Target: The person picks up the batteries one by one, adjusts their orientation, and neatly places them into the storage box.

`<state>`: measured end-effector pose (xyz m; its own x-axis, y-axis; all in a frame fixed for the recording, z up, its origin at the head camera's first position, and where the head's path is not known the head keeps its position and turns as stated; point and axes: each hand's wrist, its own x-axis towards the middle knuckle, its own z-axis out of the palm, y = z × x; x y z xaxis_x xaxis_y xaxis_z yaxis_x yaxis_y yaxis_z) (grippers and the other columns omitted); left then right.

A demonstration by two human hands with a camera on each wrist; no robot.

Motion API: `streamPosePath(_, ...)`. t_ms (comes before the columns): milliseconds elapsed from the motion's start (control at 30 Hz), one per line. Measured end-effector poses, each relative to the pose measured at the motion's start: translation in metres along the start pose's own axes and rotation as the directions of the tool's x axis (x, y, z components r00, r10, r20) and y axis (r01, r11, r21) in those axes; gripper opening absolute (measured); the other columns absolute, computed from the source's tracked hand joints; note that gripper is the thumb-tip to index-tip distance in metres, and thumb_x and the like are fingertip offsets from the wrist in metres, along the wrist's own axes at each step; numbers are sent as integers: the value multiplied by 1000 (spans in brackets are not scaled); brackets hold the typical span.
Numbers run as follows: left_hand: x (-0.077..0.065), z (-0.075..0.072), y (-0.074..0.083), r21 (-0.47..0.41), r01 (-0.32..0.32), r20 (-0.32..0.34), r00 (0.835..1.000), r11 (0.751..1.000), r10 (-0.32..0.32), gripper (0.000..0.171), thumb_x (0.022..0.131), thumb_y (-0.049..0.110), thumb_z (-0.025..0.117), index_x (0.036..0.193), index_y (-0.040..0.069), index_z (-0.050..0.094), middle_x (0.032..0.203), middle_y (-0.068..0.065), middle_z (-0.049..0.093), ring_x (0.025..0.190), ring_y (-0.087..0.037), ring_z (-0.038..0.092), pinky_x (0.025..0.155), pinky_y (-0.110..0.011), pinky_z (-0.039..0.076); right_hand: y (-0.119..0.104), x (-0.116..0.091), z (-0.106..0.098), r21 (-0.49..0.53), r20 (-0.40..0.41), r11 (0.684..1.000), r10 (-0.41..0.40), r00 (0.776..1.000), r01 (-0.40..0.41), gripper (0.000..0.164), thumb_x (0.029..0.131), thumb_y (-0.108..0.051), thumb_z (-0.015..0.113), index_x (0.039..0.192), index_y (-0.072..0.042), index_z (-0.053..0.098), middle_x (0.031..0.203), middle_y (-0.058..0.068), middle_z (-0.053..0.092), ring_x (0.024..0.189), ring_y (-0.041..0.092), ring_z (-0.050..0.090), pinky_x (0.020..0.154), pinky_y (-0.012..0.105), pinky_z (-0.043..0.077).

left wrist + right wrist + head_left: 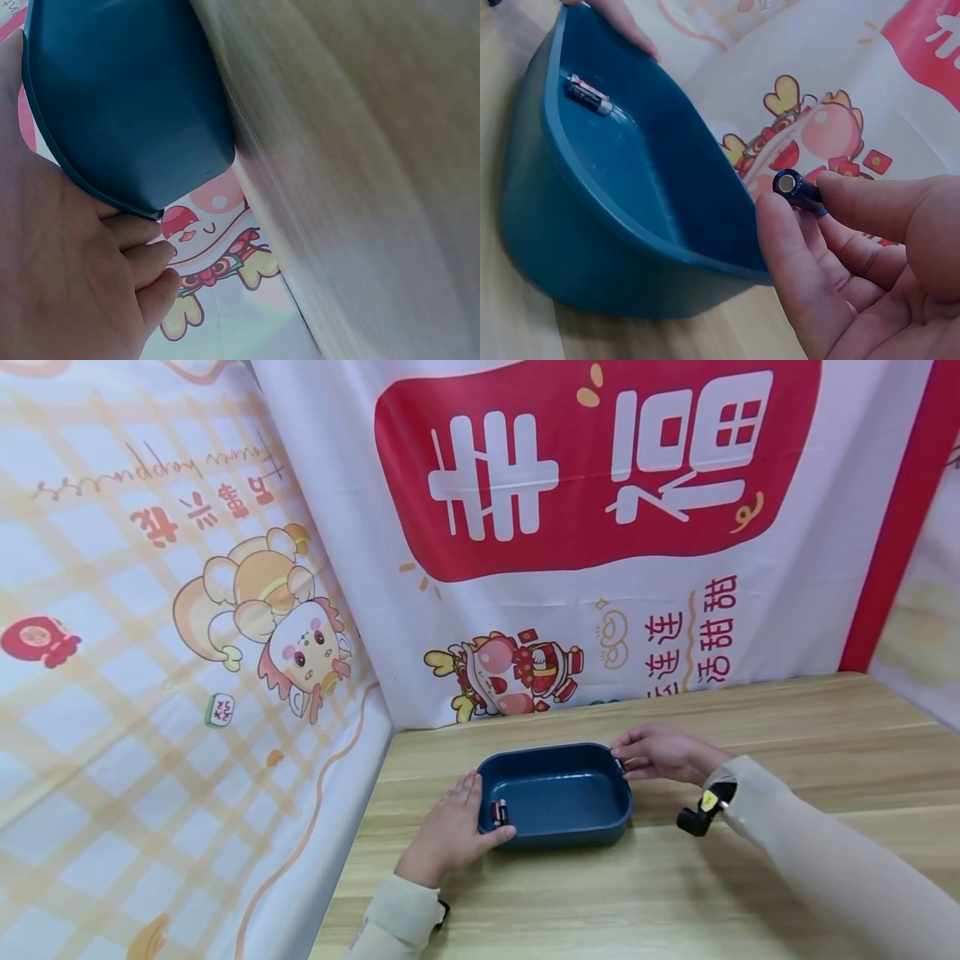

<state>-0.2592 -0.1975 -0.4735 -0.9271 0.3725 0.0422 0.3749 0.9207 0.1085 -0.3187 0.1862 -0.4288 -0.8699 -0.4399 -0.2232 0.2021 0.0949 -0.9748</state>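
Note:
A dark blue rectangular plastic basin [558,839] with rounded corners sits on the table. My left hand [452,828] grips its left end, thumb over the front rim and fingers along the outer side; the left wrist view shows the fingertips [161,289] bent by the rim. Near that end, batteries [499,812] lie on the basin floor, seen in the right wrist view as batteries [589,95] with a reddish and dark wrap. Between thumb and fingers my right hand [663,753] pinches a dark battery [799,191], flat end showing, by the basin's right rim.
The wood-grain table [555,910] extends around the basin. Printed cloth [600,602] hangs behind it, and another patterned cloth [150,693] stands along the left side. A small black device [705,810] is strapped at the right wrist.

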Motion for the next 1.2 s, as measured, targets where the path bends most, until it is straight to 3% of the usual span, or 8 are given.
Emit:
streamPosePath(500, 2, -2, 1, 4, 6, -5, 1000, 1000, -6, 110, 83, 82, 39, 155, 3, 16, 160, -13, 15, 146, -29, 16, 115, -46, 20, 0, 19, 22, -29, 10, 999, 21, 1000, -21, 26, 98, -11, 59, 115, 8, 55, 102, 19, 60, 89, 26, 65, 82, 41, 56)
streamPosePath(800, 2, 4, -3, 3, 2, -6, 1000, 1000, -2, 111, 82, 84, 38, 155, 3, 17, 160, -12, 16, 146, -28, 15, 115, -45, 19, 2, 27, 41, -31, 61, 1000, 9, 998, -7, 24, 97, -9, 59, 113, 9, 56, 99, 19, 60, 85, 24, 64, 80, 41, 56)
streamPosePath(1200, 2, 3, -2, -5, 6, -3, 1000, 1000, -6, 110, 82, 83, 38, 156, 4, 16, 160, -12, 16, 146, -29, 15, 115, -46, 19, 5, 41, 59, 18, 68, 1000, 1, 998, -3, 23, 96, -7, 60, 113, 9, 57, 97, 18, 61, 84, 24, 65, 79, 41, 57)
